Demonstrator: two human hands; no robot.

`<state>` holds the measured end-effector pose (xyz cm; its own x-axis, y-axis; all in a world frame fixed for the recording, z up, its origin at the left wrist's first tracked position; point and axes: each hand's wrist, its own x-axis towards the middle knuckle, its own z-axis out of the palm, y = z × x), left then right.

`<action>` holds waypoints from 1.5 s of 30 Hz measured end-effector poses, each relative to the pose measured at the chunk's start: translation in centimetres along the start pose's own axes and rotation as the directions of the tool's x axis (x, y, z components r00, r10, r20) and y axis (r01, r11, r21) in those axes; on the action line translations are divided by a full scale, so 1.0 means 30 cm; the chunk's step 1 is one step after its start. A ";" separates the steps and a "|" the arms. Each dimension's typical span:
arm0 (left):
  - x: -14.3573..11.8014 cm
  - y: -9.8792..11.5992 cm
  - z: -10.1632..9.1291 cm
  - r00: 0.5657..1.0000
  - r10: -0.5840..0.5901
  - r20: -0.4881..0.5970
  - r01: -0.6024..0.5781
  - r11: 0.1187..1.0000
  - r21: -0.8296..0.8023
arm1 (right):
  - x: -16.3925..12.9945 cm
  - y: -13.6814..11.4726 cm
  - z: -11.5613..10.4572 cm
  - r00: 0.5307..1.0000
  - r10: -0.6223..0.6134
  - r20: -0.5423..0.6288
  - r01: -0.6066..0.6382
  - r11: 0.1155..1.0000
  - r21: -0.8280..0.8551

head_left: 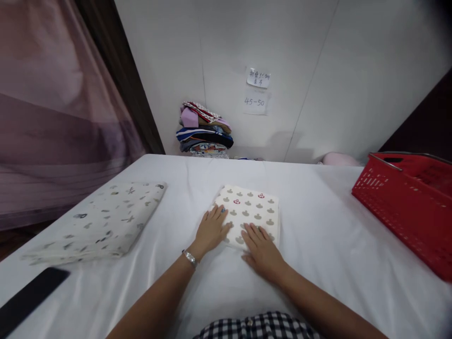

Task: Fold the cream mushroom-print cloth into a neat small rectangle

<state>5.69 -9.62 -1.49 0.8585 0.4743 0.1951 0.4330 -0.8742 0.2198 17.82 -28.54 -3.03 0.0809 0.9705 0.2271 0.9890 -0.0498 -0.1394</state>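
Observation:
A folded white cloth point(247, 209) with grey and a few red printed motifs lies flat in the middle of the table. My left hand point(211, 229) rests on its left edge, fingers stretched out. On the near right part of the cloth lies my right hand point(263, 252), palm down with the fingers spread. Neither hand grips the fabric. To the left is another folded white cloth point(106, 219) with scattered dark prints, apart from both hands.
A red plastic basket point(406, 207) with a metal handle stands at the right. A dark flat object point(31, 299) lies at the near left of the white-covered table point(318, 226). Behind the far edge rises a stack of folded fabrics point(205, 132) against the wall, below paper signs point(256, 102).

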 end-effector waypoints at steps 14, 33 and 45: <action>0.003 -0.016 0.007 0.999 -0.019 -0.035 0.020 1.000 0.016 | -0.157 0.059 -0.048 0.989 0.078 -0.127 -0.065 0.992 0.105; 0.004 -0.011 -0.007 0.998 -0.033 -0.052 0.032 0.999 -0.020 | 0.002 0.258 -0.099 0.617 0.786 0.046 -0.619 0.448 0.645; 0.007 -0.015 -0.009 0.997 -0.067 -0.037 0.062 0.991 -0.116 | -0.018 0.254 -0.055 0.582 0.811 0.049 -0.623 0.407 0.669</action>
<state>5.59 -9.09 -1.29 0.8167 0.5353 0.2155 0.4508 -0.8250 0.3409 25.53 -29.83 -2.61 0.8435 0.5364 -0.0280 0.2689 -0.4668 -0.8425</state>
